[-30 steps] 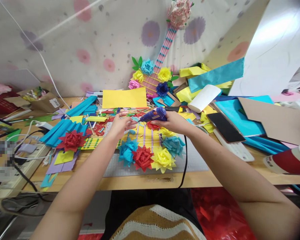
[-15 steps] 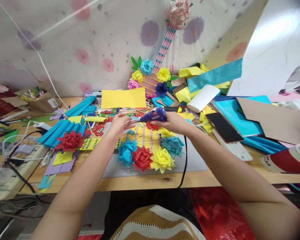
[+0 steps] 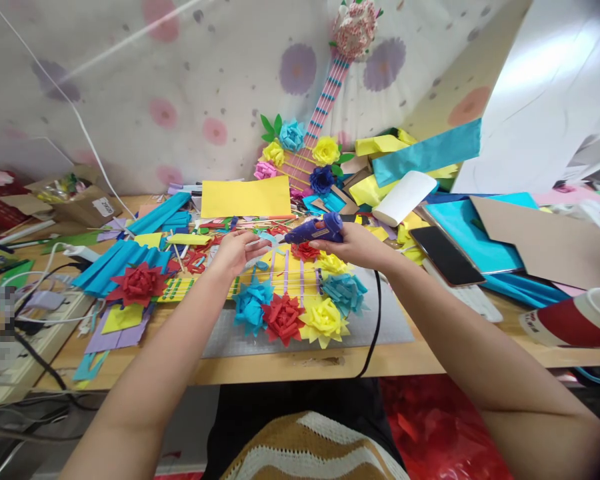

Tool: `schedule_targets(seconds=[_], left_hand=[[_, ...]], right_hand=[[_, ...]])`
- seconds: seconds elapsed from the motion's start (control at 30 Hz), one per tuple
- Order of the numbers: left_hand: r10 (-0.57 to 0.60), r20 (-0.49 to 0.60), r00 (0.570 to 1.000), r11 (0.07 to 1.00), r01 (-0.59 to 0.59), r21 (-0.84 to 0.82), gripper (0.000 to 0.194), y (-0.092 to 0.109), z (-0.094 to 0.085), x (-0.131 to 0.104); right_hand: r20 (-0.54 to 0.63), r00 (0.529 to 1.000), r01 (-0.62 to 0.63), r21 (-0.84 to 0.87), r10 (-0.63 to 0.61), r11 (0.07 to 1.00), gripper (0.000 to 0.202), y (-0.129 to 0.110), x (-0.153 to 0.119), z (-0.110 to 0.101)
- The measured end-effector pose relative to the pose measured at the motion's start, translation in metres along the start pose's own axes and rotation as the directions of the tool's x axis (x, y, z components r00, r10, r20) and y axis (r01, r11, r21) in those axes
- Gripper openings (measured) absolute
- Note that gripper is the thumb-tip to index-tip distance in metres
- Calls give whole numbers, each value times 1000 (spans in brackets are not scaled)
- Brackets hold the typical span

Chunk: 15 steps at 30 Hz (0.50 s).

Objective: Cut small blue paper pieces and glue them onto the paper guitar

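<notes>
My right hand (image 3: 359, 245) is wrapped round a dark blue glue gun (image 3: 314, 229), its nozzle pointing left. Facing the nozzle, my left hand (image 3: 237, 252) pinches a small light-blue paper piece (image 3: 269, 237), partly hidden by the fingers. Below both hands lies a yellow paper guitar (image 3: 293, 270) with lilac strips across its body. Along its lower edge sit a blue paper flower (image 3: 253, 305), a red paper flower (image 3: 283, 319), a yellow paper flower (image 3: 325, 317) and a teal paper flower (image 3: 345, 293).
Behind stands a pink paper guitar (image 3: 325, 100) with flowers. A black phone (image 3: 447, 255) and a red-and-white paper cup (image 3: 575, 319) are on the right. At left lie a loose red flower (image 3: 137, 284) and a power strip (image 3: 45, 337). The gun's black cord (image 3: 377, 320) hangs over the table edge.
My right hand has drawn the glue gun slightly to the right, widening the gap from my left hand. My left hand stays nearly in place with the light-blue piece.
</notes>
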<state>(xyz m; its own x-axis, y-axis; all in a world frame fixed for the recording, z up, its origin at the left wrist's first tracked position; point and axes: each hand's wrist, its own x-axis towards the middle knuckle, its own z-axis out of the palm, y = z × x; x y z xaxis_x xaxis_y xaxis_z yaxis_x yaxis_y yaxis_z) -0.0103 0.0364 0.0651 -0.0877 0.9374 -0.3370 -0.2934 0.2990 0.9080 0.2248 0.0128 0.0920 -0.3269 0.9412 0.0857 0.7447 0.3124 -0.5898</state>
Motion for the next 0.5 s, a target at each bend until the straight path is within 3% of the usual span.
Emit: schedule_targets(seconds=[0.23,0.3,0.4,0.47,0.5], left_hand=[[-2,2,1000,1000,2,-2,14,0,-3,1],[-4,-7,1000,1000,4,-1,15,0,-5,1],[10,-15,1000,1000,-10,18,22,0,-6,-1],[33,14,999,998,-34,52,30,0,-6,-1],[44,45,998,996,-47,78,33,0,-6,-2]], right_hand=[[-83,996,-34,119,44,992,49,6,-5,-5],[-183,975,-89,219,130,972,50,22,-6,-7],[-376,882,-148,354,286,923,49,59,-5,-6],[-381,841,-224,403,384,888,47,84,-6,0],[-354,843,-261,390,406,883,44,95,-6,5]])
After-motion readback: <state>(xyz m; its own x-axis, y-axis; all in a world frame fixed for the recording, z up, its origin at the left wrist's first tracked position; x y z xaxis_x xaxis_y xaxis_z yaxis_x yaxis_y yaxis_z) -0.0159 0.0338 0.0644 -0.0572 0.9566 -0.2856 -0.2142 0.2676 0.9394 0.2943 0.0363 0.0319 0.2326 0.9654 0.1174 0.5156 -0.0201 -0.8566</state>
